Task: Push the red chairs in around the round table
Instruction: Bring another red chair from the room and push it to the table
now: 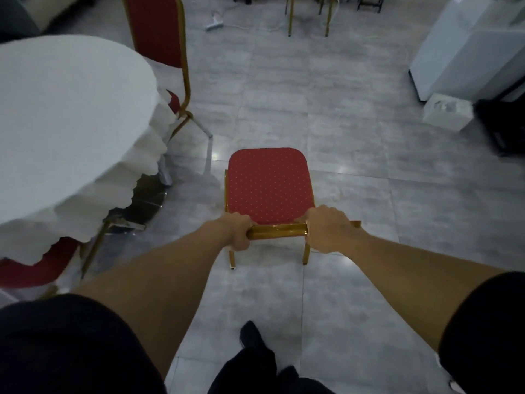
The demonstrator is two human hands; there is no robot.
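A red chair (268,184) with a dotted seat and gold frame stands on the tiled floor in front of me, apart from the table. My left hand (237,233) and my right hand (329,230) both grip the gold top rail of its backrest. The round table (65,115) with a white scalloped cloth fills the left side. A second red chair (156,29) stands at the table's far right edge, its seat partly under the cloth. A third red chair (34,268) sits tucked under the cloth at the lower left.
A white cabinet (466,49) and a white box (447,110) stand at the right. A white power strip (214,24) with a cable lies on the floor at the back. Gold chair legs (308,15) show at the top. My dark shoe (251,335) is below.
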